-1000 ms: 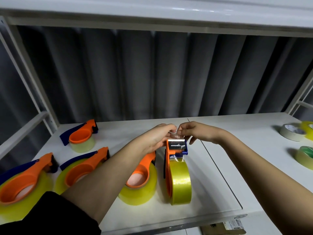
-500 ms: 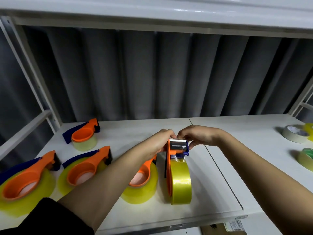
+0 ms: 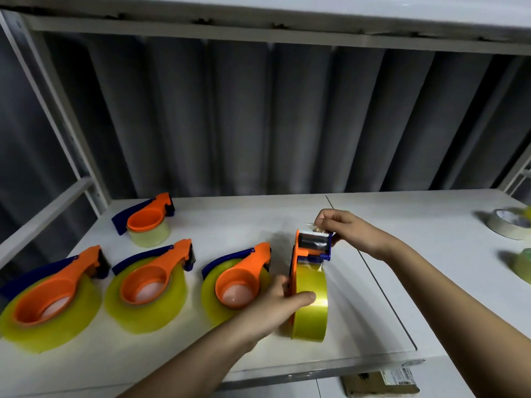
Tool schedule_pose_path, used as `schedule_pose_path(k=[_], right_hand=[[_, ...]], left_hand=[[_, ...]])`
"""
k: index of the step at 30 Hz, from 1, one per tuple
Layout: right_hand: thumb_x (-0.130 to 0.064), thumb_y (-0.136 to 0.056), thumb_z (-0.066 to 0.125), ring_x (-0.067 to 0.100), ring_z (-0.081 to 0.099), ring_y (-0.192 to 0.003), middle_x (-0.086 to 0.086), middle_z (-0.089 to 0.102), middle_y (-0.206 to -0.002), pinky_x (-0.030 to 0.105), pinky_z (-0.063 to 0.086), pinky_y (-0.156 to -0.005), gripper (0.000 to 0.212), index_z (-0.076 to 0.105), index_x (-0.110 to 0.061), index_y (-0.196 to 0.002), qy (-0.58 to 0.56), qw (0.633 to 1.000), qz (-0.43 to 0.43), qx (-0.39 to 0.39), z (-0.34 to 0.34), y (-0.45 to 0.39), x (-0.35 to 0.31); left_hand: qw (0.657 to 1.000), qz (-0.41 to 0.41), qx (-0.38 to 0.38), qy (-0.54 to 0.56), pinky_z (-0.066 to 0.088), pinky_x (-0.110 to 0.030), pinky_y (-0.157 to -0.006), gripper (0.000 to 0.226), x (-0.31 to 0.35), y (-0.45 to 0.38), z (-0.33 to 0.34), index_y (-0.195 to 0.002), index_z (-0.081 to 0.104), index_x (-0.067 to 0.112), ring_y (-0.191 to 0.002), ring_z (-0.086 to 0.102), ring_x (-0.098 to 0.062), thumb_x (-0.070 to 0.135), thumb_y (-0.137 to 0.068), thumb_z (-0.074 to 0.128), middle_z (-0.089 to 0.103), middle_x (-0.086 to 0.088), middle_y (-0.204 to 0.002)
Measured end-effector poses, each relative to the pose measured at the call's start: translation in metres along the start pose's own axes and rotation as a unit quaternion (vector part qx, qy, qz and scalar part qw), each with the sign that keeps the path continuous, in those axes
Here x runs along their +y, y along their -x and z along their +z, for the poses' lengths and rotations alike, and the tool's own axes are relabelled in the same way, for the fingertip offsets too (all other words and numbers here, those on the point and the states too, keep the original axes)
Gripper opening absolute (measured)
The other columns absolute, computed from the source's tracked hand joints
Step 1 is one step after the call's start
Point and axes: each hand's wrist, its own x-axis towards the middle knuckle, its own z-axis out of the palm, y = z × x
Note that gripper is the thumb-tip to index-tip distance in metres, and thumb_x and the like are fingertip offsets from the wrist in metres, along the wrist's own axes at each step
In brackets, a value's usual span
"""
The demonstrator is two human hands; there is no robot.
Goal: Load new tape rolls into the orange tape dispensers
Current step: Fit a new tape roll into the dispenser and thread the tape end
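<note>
An orange tape dispenser stands upright on the white table, with a yellow tape roll mounted in it. My left hand grips the roll, thumb across its face. My right hand pinches the clear tape end at the dispenser's toothed blade. Left of it lie three loaded orange dispensers on their sides: one beside my left hand, one further left, one at the far left. A fourth dispenser with a smaller pale roll lies at the back left.
Loose tape rolls sit at the right edge: a white one and a greenish one. A shelf frame post rises at the left. A cardboard box shows below the table's front edge.
My left hand has dropped from the dispenser's head down to the yellow roll. My right hand stays at the blade with the tape end.
</note>
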Motion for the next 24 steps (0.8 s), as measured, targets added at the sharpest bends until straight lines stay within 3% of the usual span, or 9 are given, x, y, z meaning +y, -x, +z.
schedule_pose_path(k=[2, 4, 7, 9, 13, 17, 20, 24], right_hand=[[-0.015, -0.100, 0.044, 0.010, 0.051, -0.071, -0.005, 0.057, -0.076, 0.030, 0.044, -0.070, 0.023, 0.054, -0.015, -0.080, 0.028, 0.998, -0.028, 0.044, 0.004, 0.003, -0.002], [-0.022, -0.100, 0.046, 0.004, 0.051, -0.066, -0.011, 0.057, -0.072, 0.027, 0.044, -0.067, 0.022, 0.053, -0.019, -0.080, 0.091, 0.990, -0.058, 0.087, 0.006, 0.008, -0.005], [-0.030, -0.100, 0.044, 0.005, 0.055, -0.068, -0.012, 0.059, -0.070, 0.030, 0.045, -0.066, 0.019, 0.049, -0.025, -0.082, 0.214, 0.964, -0.078, 0.138, 0.009, 0.015, -0.011], [-0.033, -0.100, 0.043, 0.009, 0.057, -0.070, -0.014, 0.059, -0.070, 0.034, 0.045, -0.066, 0.018, 0.048, -0.025, -0.085, 0.252, 0.950, -0.080, 0.165, 0.011, 0.018, -0.013], [-0.034, -0.101, 0.038, 0.021, 0.061, -0.073, -0.013, 0.064, -0.074, 0.031, 0.038, -0.062, 0.015, 0.045, -0.023, -0.094, 0.339, 0.915, -0.088, 0.203, 0.017, 0.022, -0.012], [-0.035, -0.102, 0.031, 0.032, 0.064, -0.082, -0.005, 0.072, -0.088, 0.035, 0.043, -0.067, 0.020, 0.042, -0.019, -0.103, 0.416, 0.885, -0.071, 0.197, 0.024, 0.023, -0.011], [-0.035, -0.102, 0.029, 0.033, 0.064, -0.080, -0.004, 0.073, -0.086, 0.036, 0.044, -0.066, 0.018, 0.039, -0.021, -0.101, 0.422, 0.881, -0.051, 0.206, 0.025, 0.021, -0.008], [-0.034, -0.102, 0.032, 0.030, 0.064, -0.075, -0.008, 0.071, -0.086, 0.036, 0.046, -0.064, 0.018, 0.041, -0.019, -0.098, 0.393, 0.887, -0.072, 0.232, 0.029, 0.022, -0.006]], left_hand=[[0.998, -0.002, 0.002, 0.055, 0.046, -0.021, -0.093, 0.054, -0.002, -0.002, 0.001, -0.125, 0.051, 0.015, -0.106, 0.061, -0.009, 0.033, -0.077, 0.071, 0.066, 0.002, -0.116], [0.996, -0.007, -0.026, 0.084, 0.048, -0.029, -0.098, 0.062, -0.004, -0.002, 0.007, -0.124, 0.055, 0.020, -0.108, 0.063, -0.011, 0.038, -0.067, 0.072, 0.070, 0.003, -0.114], [0.995, 0.017, -0.044, 0.086, 0.054, -0.019, -0.073, 0.035, -0.004, -0.002, 0.015, -0.123, 0.049, 0.017, -0.094, 0.069, -0.007, 0.019, -0.090, 0.058, 0.074, -0.001, -0.100], [0.992, 0.039, -0.035, 0.112, 0.055, -0.021, -0.068, 0.026, -0.005, -0.002, 0.016, -0.121, 0.049, 0.008, -0.084, 0.071, -0.015, 0.012, -0.095, 0.051, 0.073, -0.007, -0.091], [0.985, 0.058, -0.011, 0.163, 0.057, -0.027, -0.062, 0.015, -0.003, -0.001, 0.017, -0.100, 0.055, 0.004, -0.064, 0.070, -0.021, 0.018, -0.096, 0.051, 0.071, -0.014, -0.074], [0.984, 0.017, 0.031, 0.176, 0.056, -0.026, -0.054, 0.027, 0.003, -0.004, 0.017, -0.095, 0.058, 0.004, -0.051, 0.066, -0.022, 0.030, -0.095, 0.053, 0.067, -0.017, -0.063], [0.984, -0.027, 0.018, 0.173, 0.056, -0.028, -0.055, 0.032, 0.008, -0.003, 0.013, -0.097, 0.060, 0.001, -0.052, 0.066, -0.024, 0.032, -0.094, 0.053, 0.066, -0.018, -0.063], [0.989, -0.047, -0.018, 0.138, 0.055, -0.032, -0.068, 0.015, 0.010, 0.000, 0.005, -0.099, 0.057, 0.006, -0.060, 0.066, -0.025, 0.017, -0.092, 0.050, 0.068, -0.017, -0.071]])
